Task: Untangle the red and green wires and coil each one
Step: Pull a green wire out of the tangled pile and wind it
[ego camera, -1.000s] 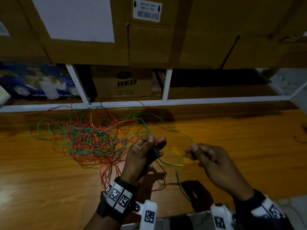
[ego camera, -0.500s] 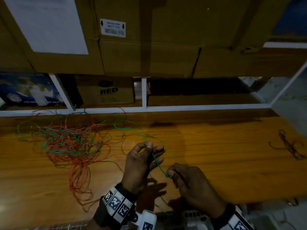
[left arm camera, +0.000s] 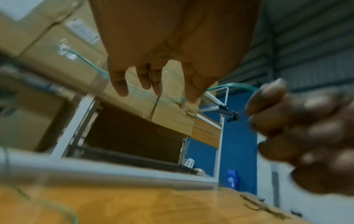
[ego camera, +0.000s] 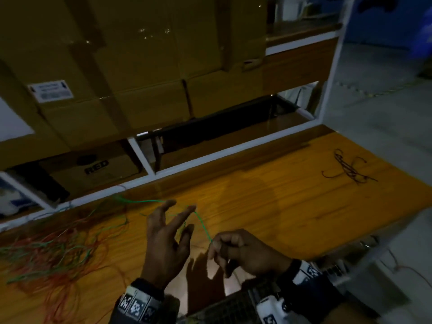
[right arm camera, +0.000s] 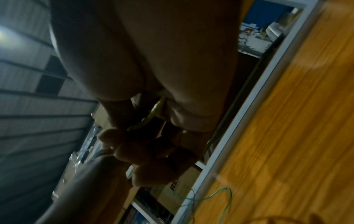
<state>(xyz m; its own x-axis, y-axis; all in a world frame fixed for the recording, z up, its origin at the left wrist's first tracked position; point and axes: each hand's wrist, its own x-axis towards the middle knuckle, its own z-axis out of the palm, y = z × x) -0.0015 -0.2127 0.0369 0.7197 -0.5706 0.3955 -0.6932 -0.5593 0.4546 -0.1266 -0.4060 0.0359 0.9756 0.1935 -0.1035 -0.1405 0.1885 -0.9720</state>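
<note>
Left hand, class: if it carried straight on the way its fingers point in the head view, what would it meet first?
Probably the green wire draped across the fingertips of the left hand. Beyond that lies bare wooden table, then the white shelf rail. Depth is unclear.

left hand (ego camera: 167, 239) raised, fingers spread, right hand (ego camera: 243, 252) curled, fingertips pinched

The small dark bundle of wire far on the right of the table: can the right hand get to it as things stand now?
Probably yes. The wooden table lies bare between the right hand and the dark bundle, but that hand pinches the green wire.
</note>
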